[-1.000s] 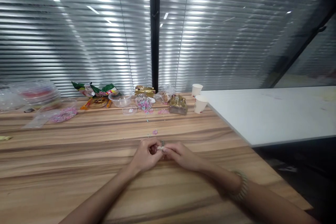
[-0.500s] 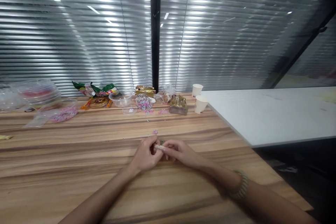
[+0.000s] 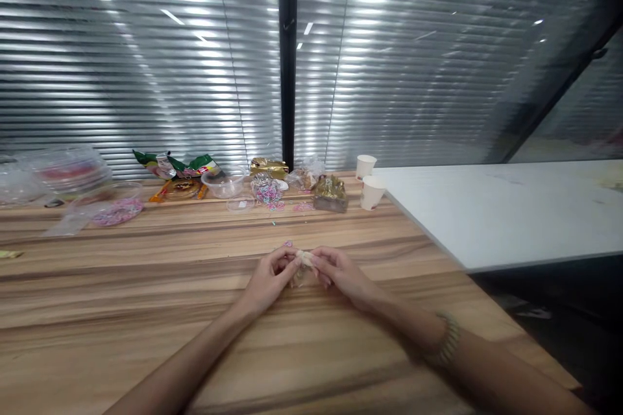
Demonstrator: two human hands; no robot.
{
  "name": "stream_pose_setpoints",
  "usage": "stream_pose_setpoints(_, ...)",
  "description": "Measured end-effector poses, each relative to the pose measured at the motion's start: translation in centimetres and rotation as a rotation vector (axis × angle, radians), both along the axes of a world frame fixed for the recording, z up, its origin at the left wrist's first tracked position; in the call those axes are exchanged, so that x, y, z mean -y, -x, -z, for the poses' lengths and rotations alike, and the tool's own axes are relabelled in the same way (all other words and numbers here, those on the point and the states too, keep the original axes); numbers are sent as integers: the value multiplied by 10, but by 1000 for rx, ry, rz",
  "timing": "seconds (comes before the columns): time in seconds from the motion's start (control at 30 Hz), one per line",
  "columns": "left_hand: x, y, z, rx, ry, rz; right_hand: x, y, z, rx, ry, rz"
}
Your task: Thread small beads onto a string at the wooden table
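Observation:
My left hand (image 3: 270, 277) and my right hand (image 3: 344, 277) meet above the wooden table, each with thumb and fingers pinched together. Between their fingertips is a small pale cream piece (image 3: 305, 259), gripped from both sides. Its kind is too blurred to make out, and the fingers cover its ends. Something thin and greyish, partly hidden, shows just below it. A tiny pink and purple bit (image 3: 288, 244) lies on the table just beyond my left fingertips.
Along the back stand two paper cups (image 3: 373, 192), a gold-wrapped block (image 3: 330, 194), a clear bowl (image 3: 224, 183), green snack packets (image 3: 192, 166) and a heap of small coloured pieces (image 3: 267, 191). Stacked clear containers (image 3: 68, 168) are at left. A white table (image 3: 487, 207) adjoins at right.
My hands have shifted slightly up and drawn a little apart. The cream piece now spans between both sets of fingertips and shows more of its surface.

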State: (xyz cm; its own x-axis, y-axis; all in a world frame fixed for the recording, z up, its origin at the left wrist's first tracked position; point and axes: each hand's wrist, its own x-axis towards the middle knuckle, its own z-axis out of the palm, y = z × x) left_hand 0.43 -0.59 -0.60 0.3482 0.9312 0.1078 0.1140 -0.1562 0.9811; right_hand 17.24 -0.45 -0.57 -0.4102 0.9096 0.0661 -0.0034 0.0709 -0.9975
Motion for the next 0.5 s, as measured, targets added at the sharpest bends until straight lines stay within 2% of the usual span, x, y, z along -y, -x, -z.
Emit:
stream_pose_setpoints(0.23, 0, -3, 4, 237, 137, 39, -4, -4, 0, -58, 27, -44)
stream_pose_setpoints(0.5, 3, -4, 1, 245, 94, 0, 0, -3, -2, -96, 54, -130)
